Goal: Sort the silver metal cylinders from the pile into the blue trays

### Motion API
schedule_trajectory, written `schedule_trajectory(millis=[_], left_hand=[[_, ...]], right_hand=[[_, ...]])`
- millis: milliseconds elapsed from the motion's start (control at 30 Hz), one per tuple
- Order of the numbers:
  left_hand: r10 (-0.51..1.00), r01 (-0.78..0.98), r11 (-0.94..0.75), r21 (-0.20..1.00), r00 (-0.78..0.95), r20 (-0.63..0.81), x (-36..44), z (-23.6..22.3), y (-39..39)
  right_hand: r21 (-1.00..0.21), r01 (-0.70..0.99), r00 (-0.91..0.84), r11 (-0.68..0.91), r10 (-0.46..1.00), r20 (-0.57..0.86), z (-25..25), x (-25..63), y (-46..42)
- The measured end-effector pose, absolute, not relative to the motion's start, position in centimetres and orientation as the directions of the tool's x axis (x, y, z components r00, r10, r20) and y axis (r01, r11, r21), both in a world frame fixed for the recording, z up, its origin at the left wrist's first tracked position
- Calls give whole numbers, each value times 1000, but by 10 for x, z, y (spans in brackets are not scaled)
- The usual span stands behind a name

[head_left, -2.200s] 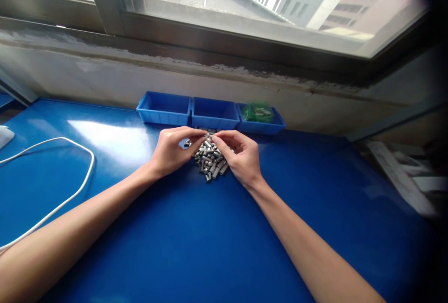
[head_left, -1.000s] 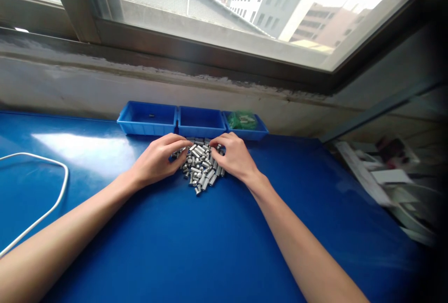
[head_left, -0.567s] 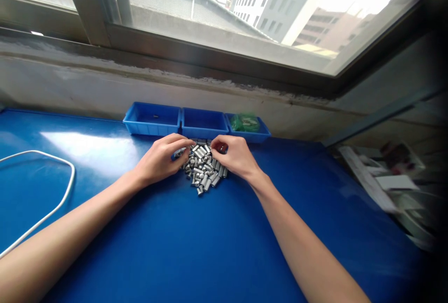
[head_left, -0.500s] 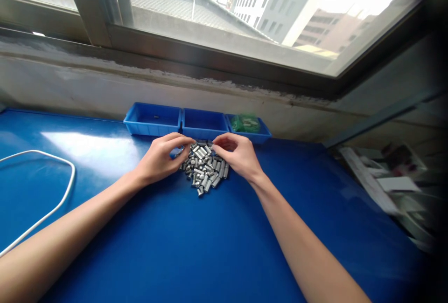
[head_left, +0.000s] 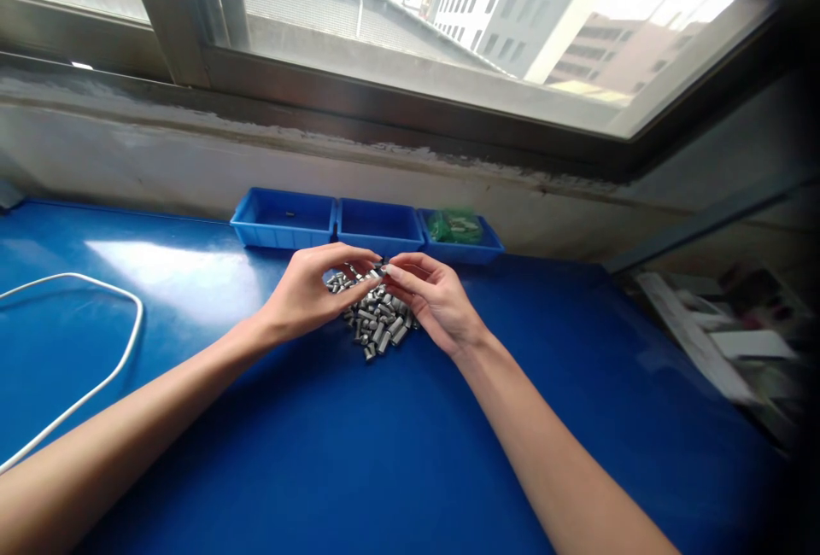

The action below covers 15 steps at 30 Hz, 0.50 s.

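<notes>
Head view: a blue table (head_left: 359,452) fills the lower part, its far edge set against a pale, scuffed wall (head_left: 192,154). Above the wall runs a window (head_left: 410,34) in a dark frame, with buildings outside. Blurred clutter (head_left: 749,344) lies at the right edge. Three blue bins (head_left: 377,241) stand in a row along the wall.

Both bare arms reach in from the near side. The left hand (head_left: 311,286) curves over the left of the pile (head_left: 377,324), thumb and forefinger a narrow gap apart at their tips. The right hand (head_left: 442,299) comes over the right of it, its thumb and forefinger close together, tips just beside the left's. Something silver shows at these tips; whether either hand grips it, one cannot tell.

A white cable (head_left: 139,314) bends across the table on the left. The pile, short silver metal pieces, sits on the table just in front of the middle bin, under the fingers. A green bag (head_left: 456,227) rests in the right bin, and one small dark piece (head_left: 290,214) lies in the left.
</notes>
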<state>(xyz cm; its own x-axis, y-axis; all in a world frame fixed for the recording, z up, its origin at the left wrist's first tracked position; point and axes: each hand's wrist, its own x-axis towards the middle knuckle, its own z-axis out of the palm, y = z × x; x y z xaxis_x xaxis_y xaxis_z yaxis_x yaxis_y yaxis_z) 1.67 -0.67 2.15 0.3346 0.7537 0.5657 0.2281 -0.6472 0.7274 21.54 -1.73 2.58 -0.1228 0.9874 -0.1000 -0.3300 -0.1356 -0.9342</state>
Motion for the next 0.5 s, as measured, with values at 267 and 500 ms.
schedule_trajectory(millis=[267, 500], left_hand=[[825, 182, -546, 818, 287, 486, 11, 25, -2], [922, 69, -298, 952, -239, 305, -17, 27, 25]], right_hand=[[-986, -167, -102, -4, 995, 14, 19, 213, -19], [-659, 639, -13, 397, 862, 507, 8, 236, -10]])
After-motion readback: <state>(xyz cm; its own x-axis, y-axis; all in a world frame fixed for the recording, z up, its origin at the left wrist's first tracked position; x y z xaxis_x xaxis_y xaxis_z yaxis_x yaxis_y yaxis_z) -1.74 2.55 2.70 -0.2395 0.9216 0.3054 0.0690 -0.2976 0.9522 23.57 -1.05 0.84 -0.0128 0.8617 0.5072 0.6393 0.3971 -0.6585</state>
